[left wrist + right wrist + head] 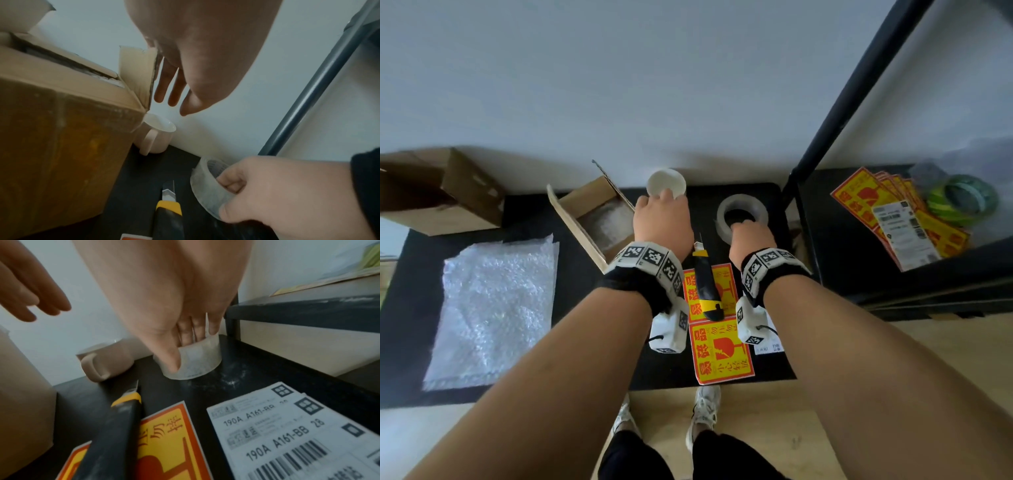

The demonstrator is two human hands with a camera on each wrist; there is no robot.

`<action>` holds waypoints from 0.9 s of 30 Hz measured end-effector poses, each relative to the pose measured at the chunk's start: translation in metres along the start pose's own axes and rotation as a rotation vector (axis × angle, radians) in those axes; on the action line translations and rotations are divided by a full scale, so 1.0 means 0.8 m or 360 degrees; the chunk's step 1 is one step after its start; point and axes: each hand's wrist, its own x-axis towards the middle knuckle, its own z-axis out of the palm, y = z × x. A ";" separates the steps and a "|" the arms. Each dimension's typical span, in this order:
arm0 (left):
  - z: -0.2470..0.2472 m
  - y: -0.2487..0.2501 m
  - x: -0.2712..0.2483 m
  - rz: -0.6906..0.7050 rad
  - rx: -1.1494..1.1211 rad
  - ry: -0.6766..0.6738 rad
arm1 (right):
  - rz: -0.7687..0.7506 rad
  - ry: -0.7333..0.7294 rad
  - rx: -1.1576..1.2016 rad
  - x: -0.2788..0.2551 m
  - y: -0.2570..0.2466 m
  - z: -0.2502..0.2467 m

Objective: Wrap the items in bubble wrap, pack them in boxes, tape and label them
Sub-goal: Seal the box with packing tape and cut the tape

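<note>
Two bare hands work at the back of a black table [571, 301] against a pale wall. The left hand [662, 219] hangs with straight, loosely spread fingers [173, 91] just above the rim of a white ceramic mug [666, 183], holding nothing; whether a fingertip touches the rim cannot be told. The mug stands upright by the wall, just beside the corner of an open brown cardboard box [592, 219] that has bubble wrap inside. The right hand [751, 240] grips a roll of clear packing tape [741, 214], thumb pressed on the outer wall and fingers hooked into the core, the roll resting flat on the table. Between the wrists lies a yellow-and-black utility knife [705, 284], blade out, on top of red-and-yellow fragile stickers [722, 353]. White barcode shipping labels [287, 434] lie beside the stickers. A flat sheet of bubble wrap [493, 308] lies well to the left, with a second open cardboard box [441, 192] behind it.
</note>
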 end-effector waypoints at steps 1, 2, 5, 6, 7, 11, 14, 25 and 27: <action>0.000 -0.001 0.000 -0.0005 -0.0010 0.0001 | -0.0007 0.0023 -0.0047 0.001 0.001 0.002; 0.000 -0.002 0.000 -0.0005 -0.0018 -0.0005 | -0.0014 0.0027 -0.0086 0.002 0.001 0.001; -0.002 -0.006 0.001 0.0016 -0.0072 -0.0007 | -0.0033 -0.0056 -0.0172 0.001 0.006 -0.005; -0.004 -0.007 0.001 0.0029 -0.0099 0.0012 | -0.0036 -0.0072 -0.0168 -0.001 0.008 -0.008; -0.006 -0.007 0.001 0.0040 -0.0125 0.0033 | -0.0038 -0.0064 -0.0136 -0.003 0.009 -0.011; -0.017 -0.005 -0.001 0.0043 -0.0311 0.0094 | 0.0038 0.0025 0.0216 -0.018 0.004 -0.033; -0.031 -0.005 -0.004 0.0017 -0.0458 0.0150 | 0.0072 0.0130 0.0624 -0.033 -0.005 -0.057; -0.096 -0.043 -0.019 -0.0040 -0.0778 0.0243 | -0.0120 0.0421 0.1356 -0.100 -0.063 -0.132; -0.099 -0.053 -0.022 -0.0036 -0.0831 0.0243 | -0.0106 0.0399 0.1375 -0.106 -0.075 -0.135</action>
